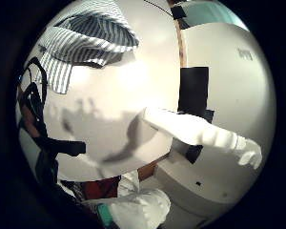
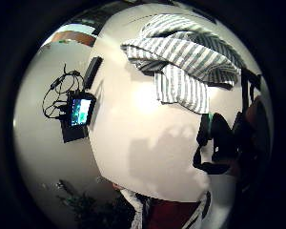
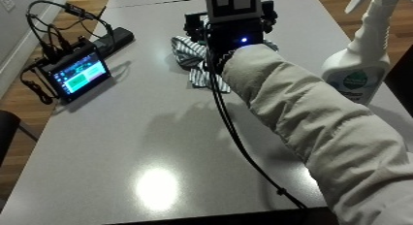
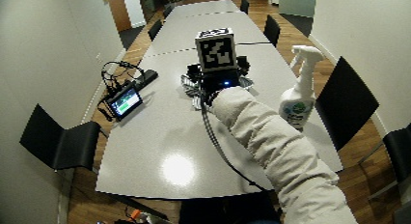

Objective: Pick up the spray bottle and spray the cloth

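1. Task status: not begun, by appearance. The spray bottle [image 3: 357, 65] stands upright at the right of the table [image 3: 161, 152], unheld; picking it up and spraying both remain.
2. Cloth [image 2: 181, 62]: striped, crumpled, lying at mid-table on the far side, under the raised hand.
3. Right hand [image 3: 226, 36]: gloved, hovering above the cloth, well apart from the bottle; holds nothing visible. Finger spread cannot be told.

No legible text is found. A round green emblem is seen on the spray bottle [image 3: 356, 65] label, right of the gloved hand [image 3: 232, 33]; its wording cannot be made out. Green panels are shown on the small screen [image 3: 81, 73], left of the hand, unreadable.
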Demonstrator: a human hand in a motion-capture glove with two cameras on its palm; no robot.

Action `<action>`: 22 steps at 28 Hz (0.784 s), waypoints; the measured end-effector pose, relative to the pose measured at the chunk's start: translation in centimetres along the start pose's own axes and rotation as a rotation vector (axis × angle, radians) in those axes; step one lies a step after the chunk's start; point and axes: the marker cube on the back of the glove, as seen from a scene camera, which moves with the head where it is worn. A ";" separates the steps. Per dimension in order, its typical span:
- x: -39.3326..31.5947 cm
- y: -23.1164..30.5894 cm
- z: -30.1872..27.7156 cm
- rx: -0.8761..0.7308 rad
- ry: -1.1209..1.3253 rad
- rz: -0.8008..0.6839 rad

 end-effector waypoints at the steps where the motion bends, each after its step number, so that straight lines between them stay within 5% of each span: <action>1: 0.0 0.0 0.0 -0.001 -0.002 0.001; 22: -0.2 0.6 -0.2 -0.002 -0.021 -0.028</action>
